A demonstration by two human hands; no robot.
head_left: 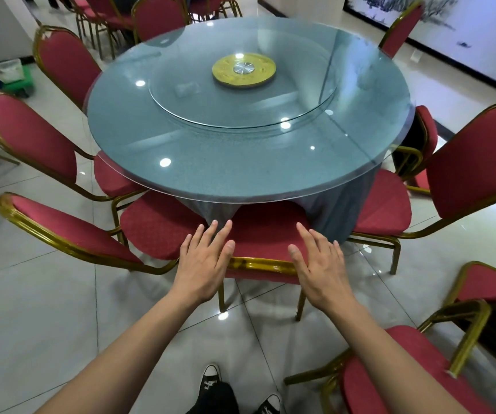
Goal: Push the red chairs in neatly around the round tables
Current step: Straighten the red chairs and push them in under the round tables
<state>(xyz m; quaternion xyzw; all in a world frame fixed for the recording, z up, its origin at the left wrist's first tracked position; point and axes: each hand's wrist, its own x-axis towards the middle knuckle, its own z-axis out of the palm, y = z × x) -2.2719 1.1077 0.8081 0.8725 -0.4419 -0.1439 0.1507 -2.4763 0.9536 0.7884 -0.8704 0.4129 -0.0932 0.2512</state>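
Both hands, left (pixel 203 258) and right (pixel 320 261), fingers spread flat over the chair (pixel 263 234) back, table (pixel 249 162) dead ahead.

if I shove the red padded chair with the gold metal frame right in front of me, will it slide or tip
The red padded chair with the gold metal frame probably slides easily: its thin legs stand on glossy floor tiles. Pushed high, where the left hand and right hand are, it could tip slightly. It looks light.

Round worktops (pixel 249 162): one
Red chairs (pixel 266 234) around it: eight
Hands (pixel 206 258): two
Shoes (pixel 210 377): two
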